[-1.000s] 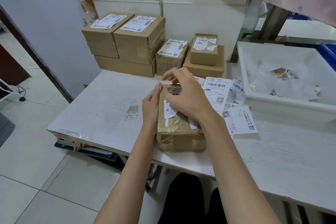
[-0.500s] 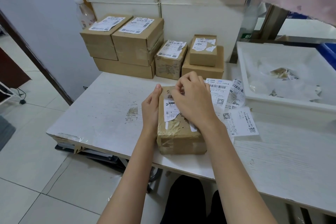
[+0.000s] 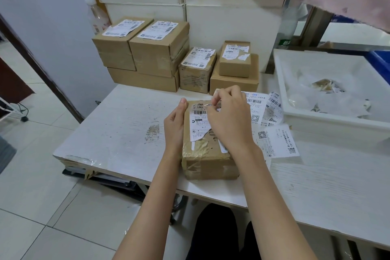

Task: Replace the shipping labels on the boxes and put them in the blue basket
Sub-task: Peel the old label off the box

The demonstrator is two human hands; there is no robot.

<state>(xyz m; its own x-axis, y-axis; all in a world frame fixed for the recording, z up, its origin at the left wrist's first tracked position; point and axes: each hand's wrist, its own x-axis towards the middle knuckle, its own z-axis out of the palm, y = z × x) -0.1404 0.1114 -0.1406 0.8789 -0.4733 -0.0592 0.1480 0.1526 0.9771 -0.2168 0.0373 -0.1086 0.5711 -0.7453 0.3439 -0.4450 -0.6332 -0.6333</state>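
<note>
A taped cardboard box lies on the white table in front of me. A partly torn white shipping label covers its top. My left hand lies flat against the box's left side, fingers straight. My right hand is over the far part of the box, and its fingertips pinch a peeled strip of the label. Loose new labels lie on the table right of the box. A sliver of the blue basket shows at the right edge.
Several labelled cardboard boxes are stacked against the wall at the table's back. A white bin with torn label scraps stands on the right. A plastic bottle stands behind the boxes. Pink cloth hangs at top right.
My right hand has shifted along the far edge of the box while peeling; more of the label's left part is now uncovered. The left hand stays on the box's side.
</note>
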